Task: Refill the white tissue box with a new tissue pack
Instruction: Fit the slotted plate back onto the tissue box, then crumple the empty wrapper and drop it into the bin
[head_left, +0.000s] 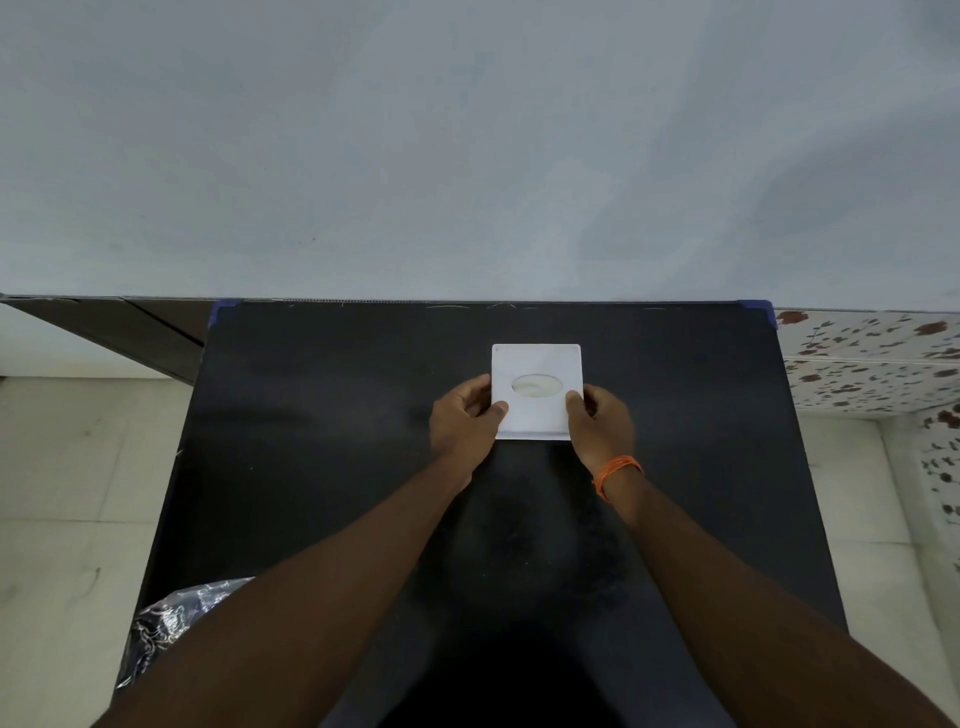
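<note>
Head view: white tissue box (536, 364) (oval opening facing up) sits centre frame on the black tabletop (311, 441), between left hand (464, 423) and right hand (602, 423), both clasping its lower side edges.

Your left hand (464, 415) and right hand (602, 418) grip opposite sides of the white tissue box (536, 391) on the black table (322, 441), thumbs on top. Oval opening faces up. Orange wrist thread (617, 472) on your right; crinkled plastic wrapper (166, 623) at table's near-left edge.

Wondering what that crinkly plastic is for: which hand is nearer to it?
Left. The left hand grips the tissue box on the side toward the crinkly plastic; the right hand grips the far side.
</note>
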